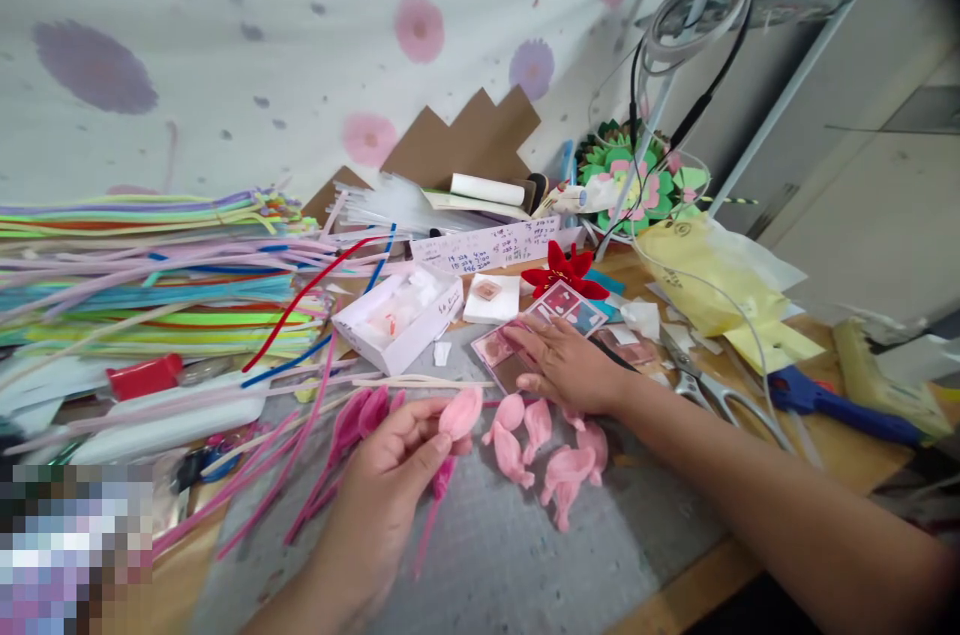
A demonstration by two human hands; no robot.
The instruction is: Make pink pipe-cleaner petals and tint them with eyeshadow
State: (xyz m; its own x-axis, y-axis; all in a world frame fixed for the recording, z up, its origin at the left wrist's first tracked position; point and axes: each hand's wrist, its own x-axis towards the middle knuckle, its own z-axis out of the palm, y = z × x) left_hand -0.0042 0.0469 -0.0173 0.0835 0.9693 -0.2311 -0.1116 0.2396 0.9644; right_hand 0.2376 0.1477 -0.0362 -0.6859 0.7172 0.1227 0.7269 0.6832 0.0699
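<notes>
My left hand (390, 475) is closed around a pink petal piece (459, 413) made of fuzzy wire, its stem hanging down below my fingers. My right hand (562, 363) lies flat with fingers stretched out, resting over several loose pink petals (559, 467) on the grey mat (525, 555) and touching a small pack of reddish cards (570, 307). More pink wire pieces (360, 415) lie just left of my left hand.
A large stack of coloured pipe cleaners (150, 265) fills the left. A white open box (397, 315), a red flower (564, 270), scissors (712, 390), a blue glue gun (840, 407), yellow bags (705, 275) and a ring-light stand (697, 5) surround the mat.
</notes>
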